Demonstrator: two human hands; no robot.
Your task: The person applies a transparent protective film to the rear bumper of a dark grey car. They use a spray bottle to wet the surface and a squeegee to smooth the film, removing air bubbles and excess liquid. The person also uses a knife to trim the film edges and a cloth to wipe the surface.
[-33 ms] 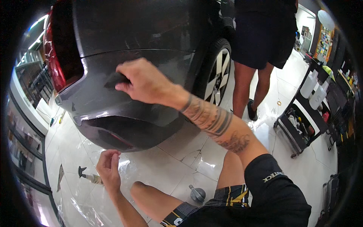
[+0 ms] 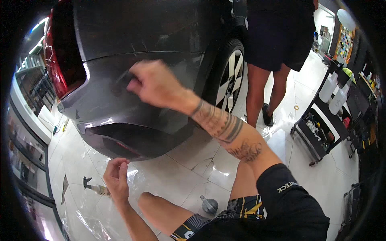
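Observation:
My right hand point(image 2: 157, 84), blurred by motion, is closed around a small dark squeegee point(image 2: 123, 82) against the side of a dark grey car bumper point(image 2: 161, 116). The squeegee is smeared and partly covered by my fingers. Low down, just under the bumper's bottom edge, my left hand point(image 2: 117, 176) has its thumb and fingers drawn together. What they pinch, if anything, is too small to make out. Above the bumper's left corner is the red tail light point(image 2: 55, 68).
A spray bottle point(image 2: 96, 188) and clear film point(image 2: 90, 223) lie on the tiled floor at left. A grey round object with a handle point(image 2: 209, 205) is by my knees. Another person point(image 2: 257, 88) stands by the wheel point(image 2: 230, 80). At right is a black cart point(image 2: 317, 132) with white bottles.
My right hand has shifted slightly right and up over the bumper, the squeegee with it. My left hand has stayed nearly in place.

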